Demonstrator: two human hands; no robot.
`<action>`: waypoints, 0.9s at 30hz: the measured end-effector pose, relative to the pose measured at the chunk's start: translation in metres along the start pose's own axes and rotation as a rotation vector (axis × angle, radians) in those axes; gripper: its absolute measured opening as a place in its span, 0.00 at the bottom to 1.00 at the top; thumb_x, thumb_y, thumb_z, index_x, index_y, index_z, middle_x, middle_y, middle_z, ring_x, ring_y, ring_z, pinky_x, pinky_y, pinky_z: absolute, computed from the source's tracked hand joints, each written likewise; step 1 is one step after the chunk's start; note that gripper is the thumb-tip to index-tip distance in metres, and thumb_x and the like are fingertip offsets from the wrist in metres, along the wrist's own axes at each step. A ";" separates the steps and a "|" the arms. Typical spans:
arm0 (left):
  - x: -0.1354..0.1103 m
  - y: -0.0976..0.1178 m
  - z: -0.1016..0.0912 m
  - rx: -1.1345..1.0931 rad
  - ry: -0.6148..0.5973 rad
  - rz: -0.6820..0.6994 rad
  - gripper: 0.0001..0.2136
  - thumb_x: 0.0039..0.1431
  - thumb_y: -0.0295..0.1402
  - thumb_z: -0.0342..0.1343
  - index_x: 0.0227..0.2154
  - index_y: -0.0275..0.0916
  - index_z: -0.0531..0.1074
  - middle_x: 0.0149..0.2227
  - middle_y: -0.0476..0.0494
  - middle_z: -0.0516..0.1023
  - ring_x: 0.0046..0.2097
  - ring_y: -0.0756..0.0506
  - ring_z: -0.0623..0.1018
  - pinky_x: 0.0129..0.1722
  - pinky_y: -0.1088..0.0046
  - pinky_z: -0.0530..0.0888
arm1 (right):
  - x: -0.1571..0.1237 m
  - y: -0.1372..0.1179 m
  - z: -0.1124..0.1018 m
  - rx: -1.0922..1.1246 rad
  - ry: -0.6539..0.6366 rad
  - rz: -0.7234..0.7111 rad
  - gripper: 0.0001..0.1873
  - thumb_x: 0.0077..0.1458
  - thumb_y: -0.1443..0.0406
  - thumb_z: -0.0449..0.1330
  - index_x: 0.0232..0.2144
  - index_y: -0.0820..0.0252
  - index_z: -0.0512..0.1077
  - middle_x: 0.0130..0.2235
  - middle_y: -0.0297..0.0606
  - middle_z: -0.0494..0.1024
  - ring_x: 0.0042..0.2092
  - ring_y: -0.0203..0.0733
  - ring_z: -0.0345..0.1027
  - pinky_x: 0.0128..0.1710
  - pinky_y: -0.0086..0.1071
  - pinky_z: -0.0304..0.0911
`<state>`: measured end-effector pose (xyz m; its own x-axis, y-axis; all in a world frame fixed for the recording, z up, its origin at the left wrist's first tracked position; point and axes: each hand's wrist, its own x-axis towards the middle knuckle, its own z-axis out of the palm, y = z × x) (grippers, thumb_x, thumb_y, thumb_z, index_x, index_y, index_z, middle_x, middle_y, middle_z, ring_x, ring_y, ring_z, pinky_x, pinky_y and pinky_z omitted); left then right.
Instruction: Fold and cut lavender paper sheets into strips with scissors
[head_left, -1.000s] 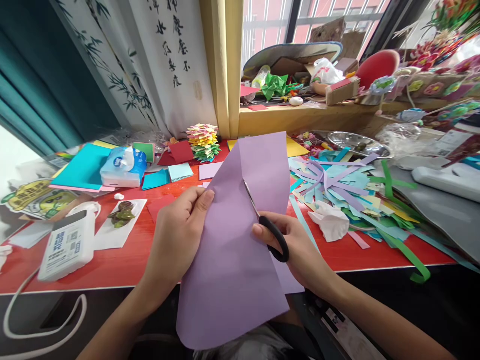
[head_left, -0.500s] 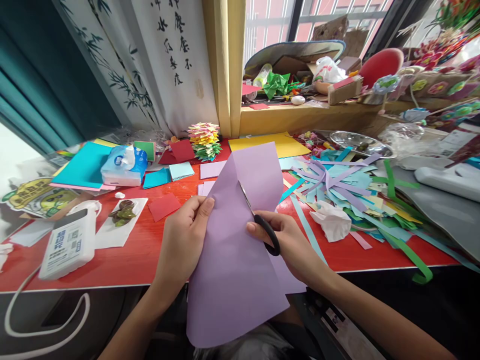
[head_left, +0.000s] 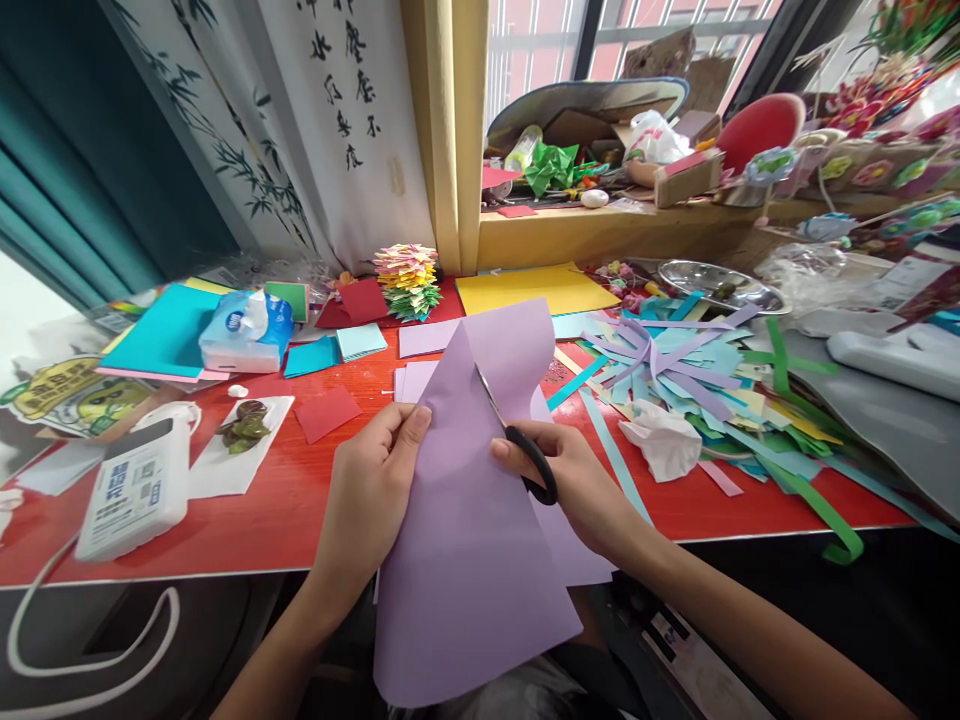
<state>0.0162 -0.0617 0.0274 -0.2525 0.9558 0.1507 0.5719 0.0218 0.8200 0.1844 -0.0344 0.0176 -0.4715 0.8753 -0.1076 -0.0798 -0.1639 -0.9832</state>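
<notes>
A large lilac paper sheet is held up over the near edge of the red table. My left hand pinches the sheet's left edge, thumb on top. My right hand grips black-handled scissors, fingers through the loops. The metal blades point up and away into the sheet's middle, along a cut that splits its upper part into two flaps.
Several paper strips and scraps lie piled on the right beside a crumpled white tissue. A yellow sheet, a stack of folded coloured paper, a tissue pack and a white bottle stand around. The window sill is cluttered.
The lilac sheet has come lower and nearer to the table, and its top right flap now bends over. The scissors and my right hand have shifted slightly left and up along the cut.
</notes>
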 end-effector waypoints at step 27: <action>-0.007 -0.008 0.004 -0.029 -0.022 -0.044 0.17 0.55 0.48 0.46 0.27 0.40 0.69 0.23 0.50 0.69 0.25 0.49 0.65 0.22 0.77 0.62 | 0.006 0.005 0.003 -0.016 0.000 -0.007 0.18 0.45 0.52 0.61 0.22 0.61 0.64 0.24 0.31 0.59 0.26 0.32 0.53 0.23 0.26 0.51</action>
<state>0.0172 -0.0673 0.0176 -0.2598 0.9602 0.1025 0.5378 0.0557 0.8412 0.1781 -0.0315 0.0123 -0.4708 0.8764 -0.1011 -0.0692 -0.1509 -0.9861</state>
